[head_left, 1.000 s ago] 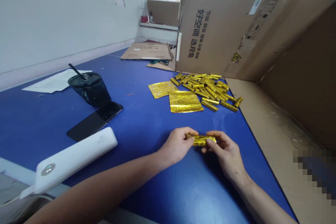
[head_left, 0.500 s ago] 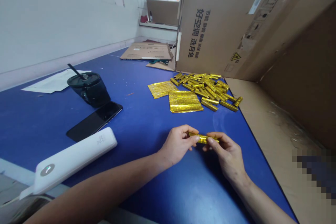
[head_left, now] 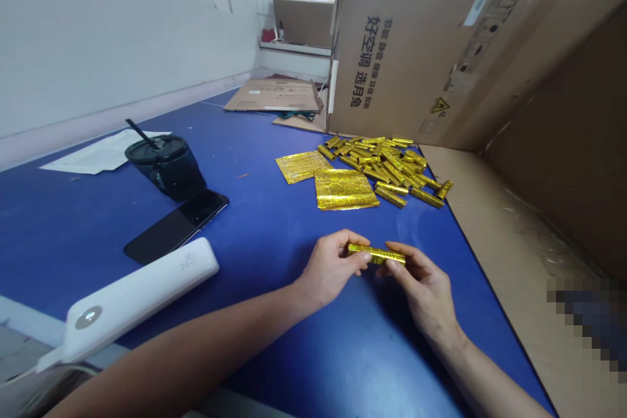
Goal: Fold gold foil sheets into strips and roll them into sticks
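Observation:
A narrow roll of gold foil (head_left: 377,253) lies across my fingertips, pinched at its left end by my left hand (head_left: 333,268) and at its right end by my right hand (head_left: 421,281). Both hands hover just above the blue table (head_left: 274,339). Beyond them, a loose pile of several rolled gold foil tubes (head_left: 386,166) sits near the cardboard. Two flat sheets of gold foil lie left of the pile, the nearer (head_left: 345,189) closest to my hands, the other (head_left: 300,166) farther left.
Left of my hands lie a black smartphone (head_left: 176,225), a long white device (head_left: 132,294) and a dark tumbler with a straw (head_left: 166,166) on papers (head_left: 105,153). A large cardboard box panel (head_left: 416,46) rises behind the pile, with flattened cardboard (head_left: 272,95) farther back.
The foil piece between my fingers has become a thinner, tighter roll. Both hands have risen slightly up the picture, and the piece now tilts a little differently.

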Tool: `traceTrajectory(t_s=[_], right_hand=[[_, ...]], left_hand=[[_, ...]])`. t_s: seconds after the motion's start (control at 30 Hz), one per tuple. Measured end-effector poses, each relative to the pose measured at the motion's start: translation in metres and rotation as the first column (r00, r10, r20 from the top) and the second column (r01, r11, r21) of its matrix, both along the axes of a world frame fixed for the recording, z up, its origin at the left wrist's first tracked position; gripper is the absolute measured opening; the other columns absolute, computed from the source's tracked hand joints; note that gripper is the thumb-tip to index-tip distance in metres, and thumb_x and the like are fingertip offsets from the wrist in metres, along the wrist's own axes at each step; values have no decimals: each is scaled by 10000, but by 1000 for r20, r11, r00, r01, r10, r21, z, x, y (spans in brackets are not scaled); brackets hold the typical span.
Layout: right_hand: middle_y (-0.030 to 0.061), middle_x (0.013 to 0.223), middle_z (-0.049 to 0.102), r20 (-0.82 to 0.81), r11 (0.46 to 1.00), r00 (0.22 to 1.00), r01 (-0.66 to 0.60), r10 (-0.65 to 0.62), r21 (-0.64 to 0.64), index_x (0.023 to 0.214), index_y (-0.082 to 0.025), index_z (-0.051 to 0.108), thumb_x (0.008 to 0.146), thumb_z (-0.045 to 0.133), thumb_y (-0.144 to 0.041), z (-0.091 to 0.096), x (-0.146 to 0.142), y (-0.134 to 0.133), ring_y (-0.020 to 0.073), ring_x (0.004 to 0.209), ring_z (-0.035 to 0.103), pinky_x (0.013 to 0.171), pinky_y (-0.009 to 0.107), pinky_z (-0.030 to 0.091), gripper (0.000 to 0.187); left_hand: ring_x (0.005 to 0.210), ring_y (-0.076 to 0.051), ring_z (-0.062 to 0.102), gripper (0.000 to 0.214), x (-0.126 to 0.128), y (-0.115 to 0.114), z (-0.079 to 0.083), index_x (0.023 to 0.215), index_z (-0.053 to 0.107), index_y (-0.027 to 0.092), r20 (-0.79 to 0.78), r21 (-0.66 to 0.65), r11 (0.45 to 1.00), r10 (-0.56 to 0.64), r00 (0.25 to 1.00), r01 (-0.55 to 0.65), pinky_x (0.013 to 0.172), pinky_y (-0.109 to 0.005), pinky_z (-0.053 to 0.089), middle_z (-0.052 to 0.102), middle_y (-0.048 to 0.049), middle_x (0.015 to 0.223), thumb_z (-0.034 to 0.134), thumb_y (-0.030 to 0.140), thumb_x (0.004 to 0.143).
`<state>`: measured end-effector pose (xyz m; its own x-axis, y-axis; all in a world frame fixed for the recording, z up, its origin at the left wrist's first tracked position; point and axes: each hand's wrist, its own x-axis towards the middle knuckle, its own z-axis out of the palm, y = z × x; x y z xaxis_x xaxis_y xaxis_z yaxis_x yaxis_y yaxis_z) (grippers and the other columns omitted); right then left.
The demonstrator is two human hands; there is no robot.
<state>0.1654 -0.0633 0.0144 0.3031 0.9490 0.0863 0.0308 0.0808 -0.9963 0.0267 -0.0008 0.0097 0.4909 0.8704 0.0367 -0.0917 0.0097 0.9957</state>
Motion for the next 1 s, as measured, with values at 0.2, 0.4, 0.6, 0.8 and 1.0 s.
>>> traceTrajectory(t_s=[0.2,0.4,0.6,0.8,1.0], right_hand=[[0,610,633,48,1000,999,-8,8,-13,770,-200,625,654,654,-294,-1,2,0,150,564,562,577,265,433,153],[-3,637,651,-43,998,997,-62,62,4,890,-216,605,722,594,-317,-7,5,1,147,556,587,589,266,435,196],[15,623,661,50,997,996,-69,70,-20,786,-191,654,741,577,-297,-7,8,2,150,561,583,598,266,430,138],[3,652,665,-60,996,994,-88,86,-25,869,-212,635,709,608,-308,-7,5,3,146,542,595,578,269,452,189],[18,624,666,17,996,996,-83,84,-27,852,-183,637,708,604,-308,-8,4,4,159,560,605,580,277,460,193]], left_hand=[[526,-78,522,194,1,0,3,838,544,107,37,-32,998,-53,998,55,499,-205,437,565,-2,635,580,213,679],[487,-74,524,171,2,1,6,819,551,90,67,-97,995,-25,997,31,475,-198,432,564,4,583,573,199,689],[482,-77,532,170,1,1,7,826,572,84,73,-137,989,-47,996,57,481,-202,435,578,-4,581,568,193,695],[452,-75,526,131,3,0,6,779,589,82,59,-158,987,-2,998,11,454,-193,429,574,-2,548,571,172,685],[426,-69,518,96,4,0,6,751,589,89,49,-182,983,39,998,-30,429,-181,422,575,1,544,564,150,681]])
